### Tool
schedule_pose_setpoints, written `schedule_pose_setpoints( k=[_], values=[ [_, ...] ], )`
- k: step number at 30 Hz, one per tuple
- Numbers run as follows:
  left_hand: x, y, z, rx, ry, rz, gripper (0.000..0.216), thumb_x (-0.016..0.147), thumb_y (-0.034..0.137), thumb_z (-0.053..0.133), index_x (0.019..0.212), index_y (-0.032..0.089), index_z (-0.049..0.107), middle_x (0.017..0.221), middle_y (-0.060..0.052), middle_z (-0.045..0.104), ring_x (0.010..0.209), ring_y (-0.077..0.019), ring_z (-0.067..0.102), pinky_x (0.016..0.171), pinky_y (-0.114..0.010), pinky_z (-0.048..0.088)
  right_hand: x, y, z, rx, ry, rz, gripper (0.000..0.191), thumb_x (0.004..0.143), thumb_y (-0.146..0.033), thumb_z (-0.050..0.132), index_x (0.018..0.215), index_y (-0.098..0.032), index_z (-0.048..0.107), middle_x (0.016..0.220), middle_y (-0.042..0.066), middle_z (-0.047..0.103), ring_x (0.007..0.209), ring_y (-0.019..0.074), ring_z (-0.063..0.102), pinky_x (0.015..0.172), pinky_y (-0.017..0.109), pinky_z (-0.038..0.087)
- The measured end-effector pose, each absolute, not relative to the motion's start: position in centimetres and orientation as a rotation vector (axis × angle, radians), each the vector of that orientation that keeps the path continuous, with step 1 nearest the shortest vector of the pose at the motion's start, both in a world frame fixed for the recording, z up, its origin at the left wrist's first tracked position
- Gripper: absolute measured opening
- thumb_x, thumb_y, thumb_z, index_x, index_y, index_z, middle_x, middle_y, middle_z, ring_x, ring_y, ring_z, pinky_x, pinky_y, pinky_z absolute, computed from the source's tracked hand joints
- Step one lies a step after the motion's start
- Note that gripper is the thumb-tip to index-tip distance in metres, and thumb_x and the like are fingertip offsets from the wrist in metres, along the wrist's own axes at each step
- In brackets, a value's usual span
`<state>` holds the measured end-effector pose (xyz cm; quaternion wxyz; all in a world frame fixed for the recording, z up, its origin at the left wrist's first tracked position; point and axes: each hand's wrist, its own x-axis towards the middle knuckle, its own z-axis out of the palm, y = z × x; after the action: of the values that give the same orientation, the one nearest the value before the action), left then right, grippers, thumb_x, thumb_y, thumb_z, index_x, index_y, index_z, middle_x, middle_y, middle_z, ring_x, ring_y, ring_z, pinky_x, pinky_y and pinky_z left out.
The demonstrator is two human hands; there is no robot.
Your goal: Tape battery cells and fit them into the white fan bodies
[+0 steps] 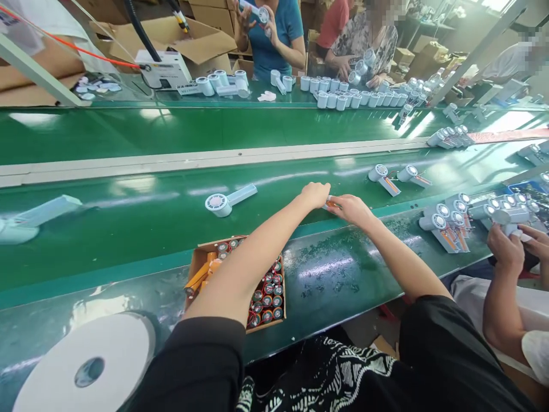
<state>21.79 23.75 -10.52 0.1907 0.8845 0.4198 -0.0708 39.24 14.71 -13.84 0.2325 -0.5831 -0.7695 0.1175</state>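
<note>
Both my arms stretch forward over the green conveyor belt. My left hand (316, 195) is closed with its fingers curled down, and my right hand (350, 209) pinches from the other side. Between them is a handheld fan (329, 202), mostly covered by my fingers; only a pale edge and a bit of orange show. Left of my hands, a light-blue handheld fan (218, 203) lies on the belt, its handle pointing right. Under my left forearm stands a cardboard box (285, 286) of round-ended batteries with red wires, some wrapped in orange.
A large white roll (86, 366) lies at the near left. Two fans with exposed orange batteries (389, 185) rest right of my hands. More fans (446, 223) are stacked near a co-worker's hands (508, 252). Across the belt, people handle fans behind rows of white cylinders (343, 100).
</note>
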Motion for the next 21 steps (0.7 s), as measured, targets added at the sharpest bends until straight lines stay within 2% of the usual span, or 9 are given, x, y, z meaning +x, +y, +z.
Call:
schedule_pose_setpoints(
  k=[3, 7, 10, 12, 14, 16, 17, 19, 21],
  values=[
    [22.1, 23.6, -10.1, 2.431, 1.201, -0.131, 0.045, 0.109, 0.046, 0.064, 0.142, 0.016, 0.063, 0.136, -0.013, 0.071, 0.122, -0.0273, 0.071, 0.108, -0.051, 0.059, 38.7, 13.6, -13.0, -1.622, -2.158, 0.268, 0.04, 0.106, -0.045, 0.071, 0.135, -0.018, 0.068, 0.136, 0.01, 0.07, 0.116, 0.026, 0.072, 0.099, 0.047, 0.064],
    [19.9, 22.1, -8.2, 2.373, 1.174, 0.014, 0.049, 0.108, 0.032, 0.061, 0.151, 0.01, 0.055, 0.146, -0.022, 0.067, 0.133, -0.0293, 0.067, 0.112, -0.042, 0.054, 38.3, 12.8, -11.2, -1.619, -2.218, 0.178, 0.041, 0.106, -0.044, 0.072, 0.138, -0.019, 0.067, 0.14, 0.011, 0.068, 0.119, 0.0272, 0.071, 0.101, 0.048, 0.064],
    [13.4, 18.9, -6.3, 2.363, 1.132, 0.204, 0.05, 0.106, 0.031, 0.062, 0.154, 0.018, 0.054, 0.161, -0.014, 0.059, 0.148, -0.024, 0.056, 0.121, -0.033, 0.045, 38.0, 14.3, -10.3, -1.549, -2.279, 0.153, 0.035, 0.107, -0.044, 0.07, 0.134, -0.022, 0.069, 0.136, 0.01, 0.07, 0.116, 0.0239, 0.071, 0.099, 0.044, 0.064],
    [6.6, 15.5, -5.5, 2.388, 1.114, 0.402, 0.037, 0.107, 0.037, 0.061, 0.142, 0.024, 0.063, 0.153, -0.007, 0.066, 0.144, -0.0211, 0.058, 0.121, -0.032, 0.044, 38.1, 16.2, -10.6, -1.489, -2.311, 0.155, 0.032, 0.106, -0.048, 0.07, 0.122, -0.02, 0.073, 0.123, 0.01, 0.074, 0.107, 0.0229, 0.073, 0.094, 0.042, 0.064],
    [-1.3, 10.8, -5.4, 2.426, 1.207, 0.596, 0.027, 0.108, 0.045, 0.059, 0.117, 0.023, 0.072, 0.131, -0.007, 0.075, 0.131, -0.0219, 0.063, 0.119, -0.036, 0.047, 38.7, 18.2, -11.5, -1.473, -2.303, 0.112, 0.039, 0.104, -0.057, 0.069, 0.1, -0.018, 0.076, 0.104, 0.013, 0.077, 0.094, 0.0264, 0.075, 0.087, 0.046, 0.063],
    [-9.3, 5.0, -6.2, 2.416, 1.497, 0.67, 0.037, 0.108, 0.054, 0.059, 0.09, 0.023, 0.07, 0.113, -0.006, 0.077, 0.121, -0.0235, 0.065, 0.119, -0.041, 0.047, 39.8, 19.3, -12.8, -1.493, -2.254, 0.004, 0.05, 0.102, -0.065, 0.066, 0.08, -0.021, 0.074, 0.097, 0.021, 0.078, 0.093, 0.0326, 0.077, 0.087, 0.052, 0.061],
    [-12.9, 1.9, -7.0, 2.37, 1.684, 0.672, 0.041, 0.105, 0.059, 0.06, 0.086, 0.024, 0.069, 0.108, -0.005, 0.077, 0.117, -0.0242, 0.065, 0.118, -0.043, 0.048, 40.4, 19.3, -13.3, -1.498, -2.21, -0.076, 0.052, 0.101, -0.068, 0.065, 0.075, -0.023, 0.072, 0.101, 0.025, 0.079, 0.096, 0.0352, 0.077, 0.089, 0.054, 0.059],
    [-18.8, -4.0, -9.2, 2.255, 1.954, 0.536, 0.039, 0.102, 0.063, 0.061, 0.096, 0.026, 0.072, 0.113, -0.003, 0.078, 0.12, -0.0265, 0.065, 0.117, -0.045, 0.05, 41.0, 18.5, -13.6, -1.469, -2.091, -0.241, 0.05, 0.1, -0.069, 0.066, 0.072, -0.028, 0.072, 0.112, 0.028, 0.078, 0.106, 0.0383, 0.076, 0.095, 0.058, 0.055],
    [-22.6, -8.9, -12.0, 2.168, 2.074, 0.441, 0.043, 0.096, 0.062, 0.065, 0.117, 0.026, 0.075, 0.128, -0.007, 0.078, 0.131, -0.0353, 0.063, 0.119, -0.055, 0.05, 40.0, 16.9, -12.8, -1.397, -1.982, -0.359, 0.045, 0.099, -0.069, 0.067, 0.076, -0.031, 0.074, 0.115, 0.025, 0.078, 0.109, 0.0392, 0.075, 0.098, 0.061, 0.053]
  ],
)
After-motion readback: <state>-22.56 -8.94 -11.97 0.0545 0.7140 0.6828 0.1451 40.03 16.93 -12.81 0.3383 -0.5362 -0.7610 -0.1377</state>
